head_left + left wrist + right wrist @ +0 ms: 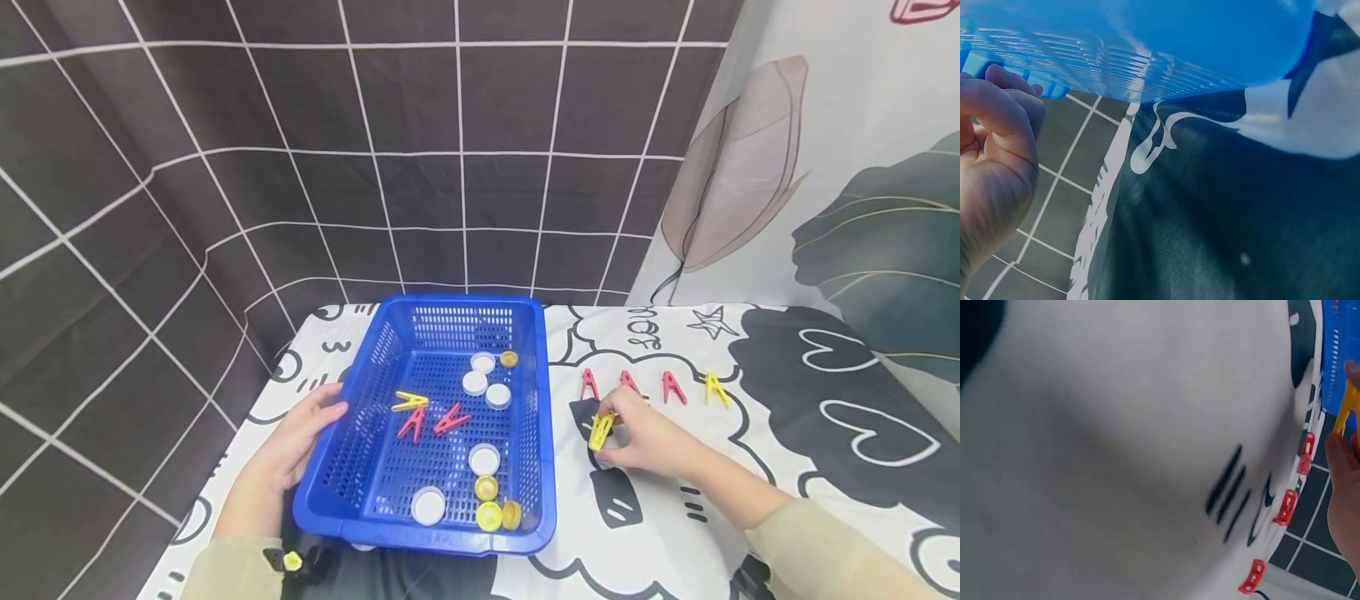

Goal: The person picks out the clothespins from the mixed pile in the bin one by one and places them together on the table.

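A blue plastic basket holds white and yellow bottle caps, two red clothespins and a yellow clothespin. At its left side my left hand grips the rim, fingers curled against it in the left wrist view. To the right of the basket, my right hand pinches another yellow clothespin between thumb and fingers, above the cloth. Beyond that hand, three red clothespins and one yellow clothespin stand in a row. One of the red ones is partly hidden by the hand.
A white cloth with black cartoon drawings covers the table. Behind and to the left hangs a dark grid-patterned sheet. A leaf-print curtain hangs at the back right. A white round thing peeks out below the basket's near edge.
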Tool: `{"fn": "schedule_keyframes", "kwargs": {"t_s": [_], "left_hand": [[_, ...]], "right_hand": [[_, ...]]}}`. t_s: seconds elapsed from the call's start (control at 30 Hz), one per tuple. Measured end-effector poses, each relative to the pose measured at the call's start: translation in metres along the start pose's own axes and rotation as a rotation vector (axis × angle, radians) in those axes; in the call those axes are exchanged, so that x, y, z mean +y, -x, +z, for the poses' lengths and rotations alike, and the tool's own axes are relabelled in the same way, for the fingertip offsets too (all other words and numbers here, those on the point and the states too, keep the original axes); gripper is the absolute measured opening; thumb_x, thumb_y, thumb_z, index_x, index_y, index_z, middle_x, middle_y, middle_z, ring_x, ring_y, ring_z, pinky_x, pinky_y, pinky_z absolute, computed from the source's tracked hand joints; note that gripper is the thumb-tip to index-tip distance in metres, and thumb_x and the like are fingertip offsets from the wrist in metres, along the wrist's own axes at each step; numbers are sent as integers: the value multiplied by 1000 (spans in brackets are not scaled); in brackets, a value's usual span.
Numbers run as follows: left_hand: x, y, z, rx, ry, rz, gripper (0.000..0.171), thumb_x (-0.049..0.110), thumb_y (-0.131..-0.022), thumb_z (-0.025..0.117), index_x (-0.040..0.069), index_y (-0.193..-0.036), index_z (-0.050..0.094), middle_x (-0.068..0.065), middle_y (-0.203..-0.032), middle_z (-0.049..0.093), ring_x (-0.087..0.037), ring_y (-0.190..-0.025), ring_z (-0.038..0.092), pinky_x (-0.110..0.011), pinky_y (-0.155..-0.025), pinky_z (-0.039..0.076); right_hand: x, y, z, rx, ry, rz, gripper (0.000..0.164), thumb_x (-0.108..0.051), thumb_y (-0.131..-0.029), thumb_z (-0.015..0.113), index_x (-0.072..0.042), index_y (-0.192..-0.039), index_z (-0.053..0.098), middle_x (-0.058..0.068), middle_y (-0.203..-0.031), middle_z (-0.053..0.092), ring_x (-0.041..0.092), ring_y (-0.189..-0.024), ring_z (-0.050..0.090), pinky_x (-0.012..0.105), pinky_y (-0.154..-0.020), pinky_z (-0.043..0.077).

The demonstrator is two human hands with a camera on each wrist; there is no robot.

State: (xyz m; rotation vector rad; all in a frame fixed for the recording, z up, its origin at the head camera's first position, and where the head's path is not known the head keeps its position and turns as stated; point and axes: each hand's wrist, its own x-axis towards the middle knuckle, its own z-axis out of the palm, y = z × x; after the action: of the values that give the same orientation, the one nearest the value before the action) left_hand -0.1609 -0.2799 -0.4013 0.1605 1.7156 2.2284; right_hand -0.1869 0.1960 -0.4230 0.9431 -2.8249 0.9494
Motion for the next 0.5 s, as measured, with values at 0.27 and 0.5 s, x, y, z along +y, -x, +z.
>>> {"fn": "schedule_keyframes", "kwargs": {"t_s": [0.27,0.5], "left_hand": [[0,0,1,-1,6,0,24,8,-99,42,10,-123,38,-10,-101,67,-23,-84,68,-38,-72,58],[0,0,0,4,2,2,25,9,-99,43,10,-123,38,-10,-101,67,-23,-85,68,-38,-72,58]], "right_hand": [[7,1,12,89,126,70,42,-19,-69,83,-9,-90,48,0,-91,43,11,-74,46,26,-64,49],[11,1,6,-30,137,58,45,-11,-73,74,-4,-113,55,5,-106,57,17,-93,57,39,-84,52]]}}
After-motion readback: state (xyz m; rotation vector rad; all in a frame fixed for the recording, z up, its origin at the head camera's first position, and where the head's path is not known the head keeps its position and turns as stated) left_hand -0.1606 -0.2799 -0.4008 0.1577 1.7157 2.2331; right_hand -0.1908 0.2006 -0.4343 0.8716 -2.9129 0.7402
